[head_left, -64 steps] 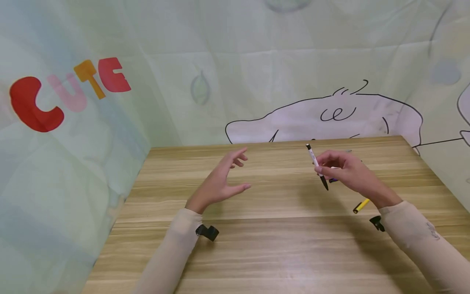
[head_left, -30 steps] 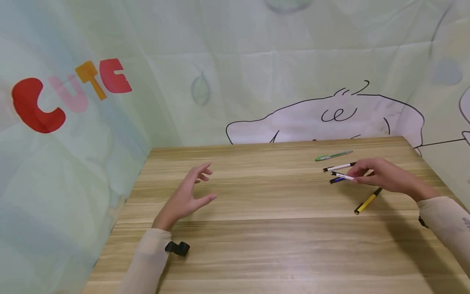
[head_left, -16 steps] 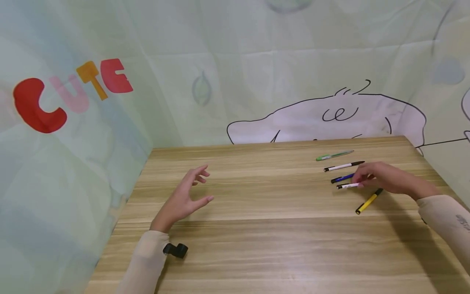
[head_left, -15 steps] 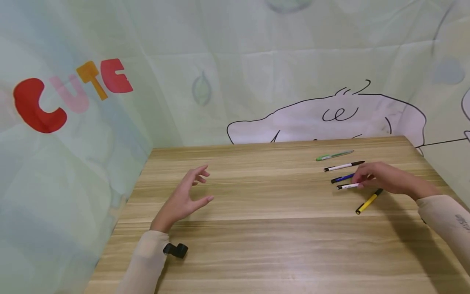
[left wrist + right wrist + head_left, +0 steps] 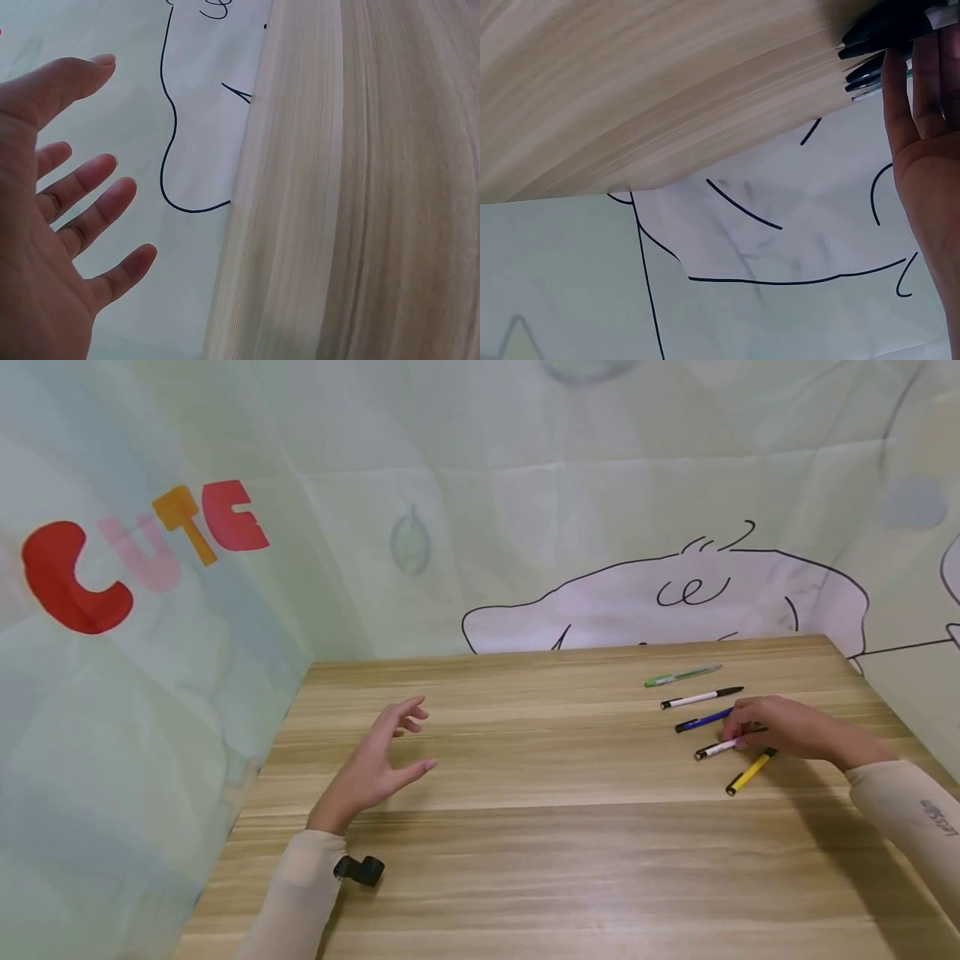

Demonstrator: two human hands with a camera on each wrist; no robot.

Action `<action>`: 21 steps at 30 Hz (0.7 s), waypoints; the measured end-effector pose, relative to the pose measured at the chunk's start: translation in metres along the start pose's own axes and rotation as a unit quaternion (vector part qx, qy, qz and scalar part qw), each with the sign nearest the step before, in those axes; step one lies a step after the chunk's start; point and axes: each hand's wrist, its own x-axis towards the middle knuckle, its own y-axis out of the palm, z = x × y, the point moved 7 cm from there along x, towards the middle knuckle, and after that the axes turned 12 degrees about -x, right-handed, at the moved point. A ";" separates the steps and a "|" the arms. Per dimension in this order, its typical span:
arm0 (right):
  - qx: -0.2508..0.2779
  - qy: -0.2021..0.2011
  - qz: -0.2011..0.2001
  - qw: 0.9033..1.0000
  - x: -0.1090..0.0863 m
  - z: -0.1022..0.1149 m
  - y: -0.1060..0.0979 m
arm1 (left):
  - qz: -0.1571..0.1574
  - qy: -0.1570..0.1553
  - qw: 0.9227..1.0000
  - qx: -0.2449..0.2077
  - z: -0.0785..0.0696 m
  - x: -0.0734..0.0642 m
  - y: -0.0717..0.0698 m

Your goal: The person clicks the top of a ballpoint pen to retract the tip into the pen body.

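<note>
At the right of the table, my right hand (image 5: 787, 729) pinches a white pen with black ends (image 5: 717, 749) low at the tabletop; the fingers cover part of it. A blue pen (image 5: 701, 721) lies just beyond, its right end behind the fingers. Farther back are a second white pen (image 5: 697, 698) and a green pen (image 5: 682, 676). Nearer to me a yellow pen (image 5: 750, 773) lies slanted. In the right wrist view, dark pen tips (image 5: 870, 45) show beside the fingers. My left hand (image 5: 371, 768) hovers over the left side, fingers spread and holding nothing.
The wood-grain table (image 5: 525, 860) reaches back to a pale printed cloth wall (image 5: 487, 527) with a cartoon outline. Another cloth wall (image 5: 150, 735) with colored letters runs along the left side. A black wrist device (image 5: 360, 870) sits at the left cuff.
My right hand carried the white pen rightward from mid-air and lowered it between the blue and yellow pens, then shifted it slightly nearer to me. My left hand drew back left and then stayed.
</note>
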 end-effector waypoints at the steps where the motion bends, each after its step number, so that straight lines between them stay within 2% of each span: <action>1: -0.005 0.001 -0.008 1.000 -0.001 0.000 -0.001 | 0.000 0.000 1.000 -0.001 0.000 0.000 0.000; 5: -0.005 0.000 -0.058 0.998 -0.006 0.000 -0.006 | -0.002 0.002 1.000 0.000 0.001 0.001 0.001; 8: 0.032 -0.001 -0.082 0.996 -0.012 -0.001 -0.009 | -0.001 0.010 1.000 0.003 0.001 0.002 0.001; 14: 0.125 -0.010 -0.060 0.990 -0.025 -0.001 -0.006 | 0.001 0.015 1.000 0.000 0.000 0.004 0.002; 21: 0.179 -0.072 -0.045 0.980 -0.033 0.006 0.005 | 0.005 0.010 1.000 -0.003 0.001 0.006 0.003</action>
